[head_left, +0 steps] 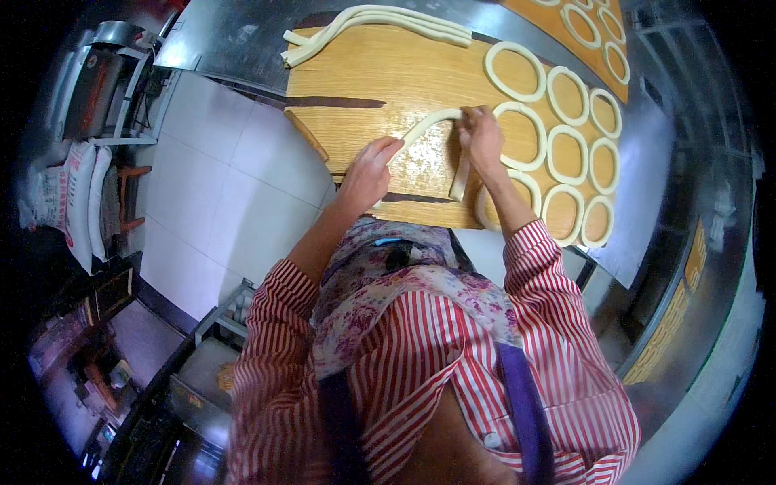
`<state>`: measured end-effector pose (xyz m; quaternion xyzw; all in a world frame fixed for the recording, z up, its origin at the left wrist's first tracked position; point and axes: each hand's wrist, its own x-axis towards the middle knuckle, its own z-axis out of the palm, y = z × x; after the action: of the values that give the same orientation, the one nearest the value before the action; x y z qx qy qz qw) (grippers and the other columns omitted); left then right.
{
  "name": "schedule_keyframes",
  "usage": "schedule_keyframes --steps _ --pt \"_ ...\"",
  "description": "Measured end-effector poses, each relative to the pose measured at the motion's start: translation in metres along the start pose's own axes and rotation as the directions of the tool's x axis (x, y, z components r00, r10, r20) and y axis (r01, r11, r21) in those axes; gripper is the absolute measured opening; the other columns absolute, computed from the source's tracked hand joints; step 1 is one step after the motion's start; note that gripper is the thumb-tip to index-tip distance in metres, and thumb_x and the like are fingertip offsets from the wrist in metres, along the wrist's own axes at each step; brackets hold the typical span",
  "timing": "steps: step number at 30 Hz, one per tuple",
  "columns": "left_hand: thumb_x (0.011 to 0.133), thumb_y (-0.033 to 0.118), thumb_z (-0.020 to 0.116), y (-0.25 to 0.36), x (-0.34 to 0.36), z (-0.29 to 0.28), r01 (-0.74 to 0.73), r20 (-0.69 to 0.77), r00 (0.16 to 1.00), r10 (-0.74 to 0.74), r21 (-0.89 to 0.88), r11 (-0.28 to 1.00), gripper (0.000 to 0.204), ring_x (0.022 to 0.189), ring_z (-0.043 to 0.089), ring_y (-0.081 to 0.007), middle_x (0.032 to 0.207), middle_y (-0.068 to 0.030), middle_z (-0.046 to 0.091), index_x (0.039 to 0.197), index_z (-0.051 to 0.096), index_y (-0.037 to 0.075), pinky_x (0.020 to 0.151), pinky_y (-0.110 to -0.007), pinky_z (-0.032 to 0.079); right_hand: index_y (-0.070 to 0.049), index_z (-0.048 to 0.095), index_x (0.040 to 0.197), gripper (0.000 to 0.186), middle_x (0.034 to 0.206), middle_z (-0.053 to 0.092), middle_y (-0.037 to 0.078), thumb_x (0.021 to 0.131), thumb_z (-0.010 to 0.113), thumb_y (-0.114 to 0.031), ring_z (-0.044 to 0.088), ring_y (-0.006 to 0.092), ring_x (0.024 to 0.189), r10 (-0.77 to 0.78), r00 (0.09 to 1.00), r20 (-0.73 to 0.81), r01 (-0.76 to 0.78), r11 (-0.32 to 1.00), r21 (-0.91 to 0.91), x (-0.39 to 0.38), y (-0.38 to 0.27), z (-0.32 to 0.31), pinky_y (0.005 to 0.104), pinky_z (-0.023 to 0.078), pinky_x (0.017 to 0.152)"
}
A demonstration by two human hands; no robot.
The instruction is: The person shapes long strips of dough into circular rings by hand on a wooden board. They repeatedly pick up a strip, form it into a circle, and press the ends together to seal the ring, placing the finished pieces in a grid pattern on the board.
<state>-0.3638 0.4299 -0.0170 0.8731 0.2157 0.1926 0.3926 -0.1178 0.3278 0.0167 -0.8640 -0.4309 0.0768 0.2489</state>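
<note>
A pale strip of dough (428, 123) arches between my two hands over a wooden board (347, 77). My left hand (370, 171) is closed around its left end near the board's front edge. Higher up, my right hand (482, 139) grips the strip, and a loose tail hangs down toward me below those fingers. Right of my right hand, several dough rings (568, 153) lie in rows on the board, one partly hidden behind my right forearm. Long dough strands (380, 18) lie side by side along the far left edge.
A second wooden board (550, 16) with more rings lies at the far right on the metal table (234, 36). At the board's left edge is a thin wooden stick (307, 136). White sacks (81, 198) stand on the left, beyond the tiled floor (218, 170).
</note>
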Motion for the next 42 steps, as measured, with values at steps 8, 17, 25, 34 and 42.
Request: schedule_keyframes --steps 8,17,25,34,42 --pt "0.077 0.016 0.077 0.030 -0.044 -0.011 0.352 -0.237 0.926 -0.293 0.261 0.899 0.050 0.113 0.054 -0.0336 0.121 -0.0144 0.058 0.124 0.061 0.007 0.099 -0.047 0.039 -0.008 0.065 0.119 0.050 0.118 0.064 0.013 0.070 0.073 -0.006 0.059 0.0326 0.113 -0.488 0.821 0.295 0.463 0.873 0.154 0.009 -0.046 -0.011 0.0464 0.047 0.095" --pt "0.075 0.015 0.079 0.006 -0.059 -0.012 0.272 -0.357 0.906 -0.226 0.083 0.959 0.031 0.100 0.059 -0.0324 0.103 -0.0103 0.063 0.103 0.068 0.006 0.093 -0.045 0.041 -0.007 0.070 0.110 0.036 0.111 0.064 0.009 0.074 0.076 -0.011 0.058 0.0300 0.108 -0.704 0.562 0.435 0.578 0.710 0.402 -0.022 -0.094 0.057 0.0428 0.043 0.096" --pt "0.073 0.007 0.079 0.021 -0.067 0.003 0.264 -0.483 0.845 -0.229 0.005 0.964 0.027 0.099 0.060 -0.0305 0.100 -0.0084 0.064 0.098 0.067 0.006 0.088 -0.042 0.043 -0.006 0.070 0.104 0.030 0.109 0.062 0.009 0.073 0.075 -0.008 0.058 0.0300 0.107 -0.750 0.525 0.403 0.602 0.662 0.446 -0.024 -0.088 0.050 0.0417 0.044 0.093" --pt "0.072 0.009 0.082 0.020 -0.076 0.008 0.240 -0.525 0.832 -0.180 0.048 0.970 0.025 0.097 0.062 -0.0298 0.100 -0.0087 0.067 0.094 0.070 0.006 0.088 -0.043 0.044 -0.006 0.071 0.102 0.029 0.104 0.061 0.008 0.074 0.075 -0.013 0.058 0.0284 0.104 -0.795 0.449 0.408 0.644 0.604 0.469 -0.023 -0.090 0.051 0.0416 0.044 0.092" --pt "0.073 0.009 0.083 0.010 -0.080 0.012 0.215 -0.496 0.859 -0.127 0.124 0.969 0.030 0.094 0.063 -0.0303 0.100 -0.0093 0.068 0.099 0.069 0.006 0.085 -0.043 0.046 -0.006 0.071 0.099 0.023 0.098 0.063 0.010 0.076 0.070 -0.011 0.061 0.0298 0.098 -0.807 0.421 0.414 0.681 0.583 0.444 -0.022 -0.090 0.061 0.0413 0.048 0.086"
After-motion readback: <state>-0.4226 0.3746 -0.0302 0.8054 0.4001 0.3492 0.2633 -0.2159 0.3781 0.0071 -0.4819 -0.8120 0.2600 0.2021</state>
